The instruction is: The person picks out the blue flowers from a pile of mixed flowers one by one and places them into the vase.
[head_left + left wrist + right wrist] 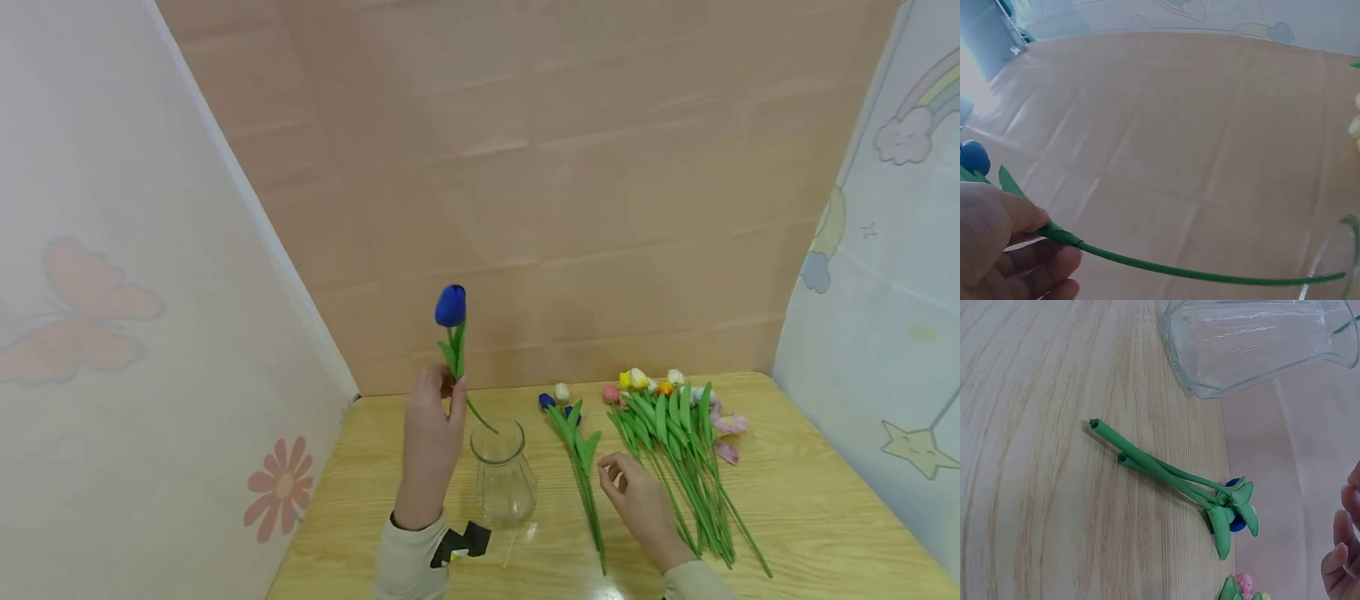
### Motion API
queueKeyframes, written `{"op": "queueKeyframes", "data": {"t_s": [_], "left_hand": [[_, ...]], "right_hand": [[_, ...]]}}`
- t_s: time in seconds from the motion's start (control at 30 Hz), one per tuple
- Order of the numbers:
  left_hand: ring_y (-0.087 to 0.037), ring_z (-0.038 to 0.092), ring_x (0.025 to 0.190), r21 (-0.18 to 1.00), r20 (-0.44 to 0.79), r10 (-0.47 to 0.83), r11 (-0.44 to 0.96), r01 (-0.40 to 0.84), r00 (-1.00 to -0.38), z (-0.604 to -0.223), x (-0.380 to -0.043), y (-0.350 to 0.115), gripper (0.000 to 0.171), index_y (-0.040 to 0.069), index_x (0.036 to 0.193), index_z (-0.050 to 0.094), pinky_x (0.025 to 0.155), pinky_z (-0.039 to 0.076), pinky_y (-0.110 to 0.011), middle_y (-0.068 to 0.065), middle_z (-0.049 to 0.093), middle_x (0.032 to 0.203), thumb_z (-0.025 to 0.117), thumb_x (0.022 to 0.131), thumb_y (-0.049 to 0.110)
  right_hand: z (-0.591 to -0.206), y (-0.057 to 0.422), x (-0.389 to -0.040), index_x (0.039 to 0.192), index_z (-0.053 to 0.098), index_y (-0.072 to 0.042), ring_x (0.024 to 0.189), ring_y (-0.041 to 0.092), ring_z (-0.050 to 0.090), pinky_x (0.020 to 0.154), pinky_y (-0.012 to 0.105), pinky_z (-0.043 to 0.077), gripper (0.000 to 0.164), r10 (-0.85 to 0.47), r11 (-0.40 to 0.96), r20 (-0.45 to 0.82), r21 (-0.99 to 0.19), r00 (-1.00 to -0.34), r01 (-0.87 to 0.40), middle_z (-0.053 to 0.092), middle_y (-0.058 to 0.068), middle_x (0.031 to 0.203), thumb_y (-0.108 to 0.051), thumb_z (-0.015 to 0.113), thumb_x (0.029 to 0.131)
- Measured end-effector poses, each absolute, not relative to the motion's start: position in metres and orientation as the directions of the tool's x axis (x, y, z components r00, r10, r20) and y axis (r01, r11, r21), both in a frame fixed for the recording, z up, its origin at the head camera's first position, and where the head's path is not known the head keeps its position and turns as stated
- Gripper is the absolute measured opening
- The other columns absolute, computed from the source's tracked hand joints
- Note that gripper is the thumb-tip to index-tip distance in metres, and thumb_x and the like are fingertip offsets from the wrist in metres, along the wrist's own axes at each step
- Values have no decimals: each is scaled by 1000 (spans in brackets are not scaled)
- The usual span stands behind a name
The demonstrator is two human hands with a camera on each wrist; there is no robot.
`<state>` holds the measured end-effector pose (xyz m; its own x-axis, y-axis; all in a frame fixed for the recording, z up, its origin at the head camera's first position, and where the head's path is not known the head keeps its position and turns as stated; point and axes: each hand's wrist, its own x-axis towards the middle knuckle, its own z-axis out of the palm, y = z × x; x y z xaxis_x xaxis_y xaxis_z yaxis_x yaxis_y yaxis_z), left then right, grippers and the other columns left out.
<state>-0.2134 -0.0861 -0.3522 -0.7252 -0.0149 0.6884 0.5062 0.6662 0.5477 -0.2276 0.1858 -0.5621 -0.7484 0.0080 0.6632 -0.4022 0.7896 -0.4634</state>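
My left hand (435,433) pinches an artificial blue tulip (451,307) just below its leaves, bloom upward. Its green stem (1197,275) slants down to the right, and the tip is at the mouth of a clear glass vase (506,483). Through the glass in the right wrist view, a bit of green stem shows at the rim. My right hand (637,500), fingers loosely bent and holding nothing, hovers between two groups of flowers. Nearest on its left lies a small bunch of blue and white tulips (1166,475), stems toward me.
A larger pile of artificial flowers (682,450) in yellow, white, pink and orange lies on the right of the wooden table (360,500). A brown sheet (525,208) hangs behind, and pale printed sheets close off both sides.
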Motion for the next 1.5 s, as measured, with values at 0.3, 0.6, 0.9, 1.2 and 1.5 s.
{"op": "queueKeyframes", "data": {"t_s": [0.3,0.6,0.9,1.2,1.5], "left_hand": [[-10,62,63,502,352,212,779,375,-912,-408,-237,-67,16,6,105,62,49,45,-18,-5,70,84,67,92,14],[-9,61,54,380,350,245,845,376,-904,-428,-251,-61,14,3,98,61,42,41,-14,-9,71,78,68,90,12],[-23,65,66,534,327,88,804,261,-941,-432,-252,-84,56,-4,139,43,40,43,-22,-22,57,129,65,93,19],[-35,66,86,507,125,68,853,122,-990,-466,-261,-140,56,-12,134,43,68,56,-42,-33,57,123,66,91,15],[-50,49,121,703,-226,336,706,86,-914,-536,-262,-141,90,-8,144,29,96,43,-62,-36,45,137,82,77,18]], "right_hand": [[-563,186,-228,88,67,-15,54,-7,41,43,15,35,18,11,789,679,-456,-734,-410,53,-15,68,-5,79,78],[-563,187,-227,87,66,-17,52,-8,39,42,16,33,18,20,791,642,-479,-767,-380,53,-16,66,-5,77,80],[-559,186,-222,88,67,-17,50,-10,38,39,15,31,15,21,793,614,-491,-789,-360,54,-18,65,-8,77,81],[-560,186,-220,88,65,-20,50,-8,38,41,16,32,18,30,785,583,-517,-812,-342,52,-18,65,-7,75,82],[-561,185,-219,89,65,-20,47,-8,36,37,17,29,14,43,793,558,-524,-829,-312,52,-18,64,-10,73,84]]}}
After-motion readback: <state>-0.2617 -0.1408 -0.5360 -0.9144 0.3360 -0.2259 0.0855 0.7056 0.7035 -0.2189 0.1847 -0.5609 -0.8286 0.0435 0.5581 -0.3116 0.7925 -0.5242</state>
